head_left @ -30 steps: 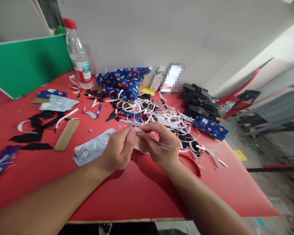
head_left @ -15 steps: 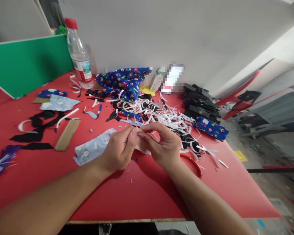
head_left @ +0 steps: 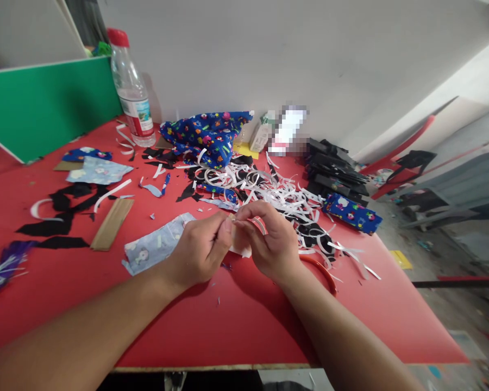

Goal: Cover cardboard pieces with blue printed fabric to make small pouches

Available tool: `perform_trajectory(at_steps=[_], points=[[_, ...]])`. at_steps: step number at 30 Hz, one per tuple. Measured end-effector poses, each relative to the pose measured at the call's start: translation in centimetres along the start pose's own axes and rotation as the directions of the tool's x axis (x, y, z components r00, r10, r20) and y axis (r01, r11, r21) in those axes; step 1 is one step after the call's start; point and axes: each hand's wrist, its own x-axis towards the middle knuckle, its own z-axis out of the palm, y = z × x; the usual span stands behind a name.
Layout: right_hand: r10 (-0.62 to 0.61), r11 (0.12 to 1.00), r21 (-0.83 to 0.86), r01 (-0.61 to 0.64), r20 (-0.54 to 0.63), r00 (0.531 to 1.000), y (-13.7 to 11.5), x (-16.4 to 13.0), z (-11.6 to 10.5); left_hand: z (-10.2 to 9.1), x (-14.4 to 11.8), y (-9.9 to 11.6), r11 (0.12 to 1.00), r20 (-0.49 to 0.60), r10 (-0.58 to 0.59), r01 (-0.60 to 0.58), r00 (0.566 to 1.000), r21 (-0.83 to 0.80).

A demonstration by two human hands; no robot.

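Over the middle of the red table (head_left: pixel 212 331), my left hand (head_left: pixel 204 247) and my right hand (head_left: pixel 274 239) meet, both with fingers pinched. Between them is a small pale, flat piece (head_left: pixel 240 243) with a white edge, partly hidden by my fingers. My left thumb presses against its upper edge, and the right thumb and index finger pinch close by. A folded light-blue printed cloth (head_left: pixel 157 244) lies just left of my left hand. Beside my right wrist, an orange looped handle (head_left: pixel 324 271) shows in part.
White curled strips (head_left: pixel 273 190) and black scraps pile up behind my hands. A dark-blue patterned cloth (head_left: pixel 207 136), a plastic bottle (head_left: pixel 134 103) and a blurred-out phone-like thing (head_left: pixel 287 130) stand along the wall. Black stacked pieces (head_left: pixel 336 168) lie right; a cardboard strip (head_left: pixel 112 224) lies left.
My fingers have shifted slightly on the pale piece, which now hangs more upright between my hands. The things on the table have stayed in place.
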Motion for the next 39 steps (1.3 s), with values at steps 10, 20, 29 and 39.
perform_trajectory(at_steps=[10,20,29,39], points=[[-0.188,0.982,0.044,0.186,0.032,0.982,0.68,0.11,-0.47,-0.03,-0.04,-0.01,0.992,0.024,-0.074,0.076,0.997,-0.101],[-0.305,0.952,0.022,0.304,0.021,0.952,0.88,0.28,-0.60,-0.15,-0.09,0.17,0.982,0.045,-0.070,0.077,0.997,-0.174],[-0.288,0.957,0.031,0.288,0.004,0.958,0.79,0.28,-0.47,-0.21,-0.02,0.22,0.978,0.046,-0.081,0.088,0.996,-0.187],[-0.232,0.972,0.049,0.229,0.062,0.971,1.06,0.19,-0.26,0.01,-0.06,0.18,0.969,0.059,-0.123,0.133,0.991,-0.209]])
